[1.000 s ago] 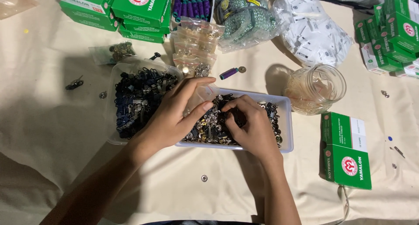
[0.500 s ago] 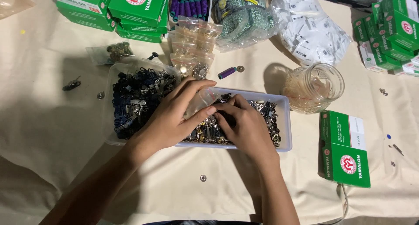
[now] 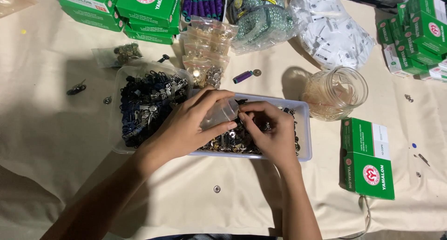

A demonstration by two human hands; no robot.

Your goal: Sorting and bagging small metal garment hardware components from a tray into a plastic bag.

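Left hand [image 3: 186, 128] pinches small clear plastic bag [image 3: 220, 113], mouth facing right; right hand [image 3: 272, 130], fingertips closed on small dark zipper slider [image 3: 242, 115], touches it above white plastic tray [image 3: 302, 110].

Two hands [image 3: 186, 128]; two clear trays [image 3: 302, 110]; one glass jar [image 3: 335, 93].

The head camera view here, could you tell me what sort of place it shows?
Probably a sewing-supplies packing or sorting bench. A cloth-covered table holds a clear tray of small metal fasteners, a tub of dark zipper pulls and stacked green boxes. The left hand holds a small clear bag.
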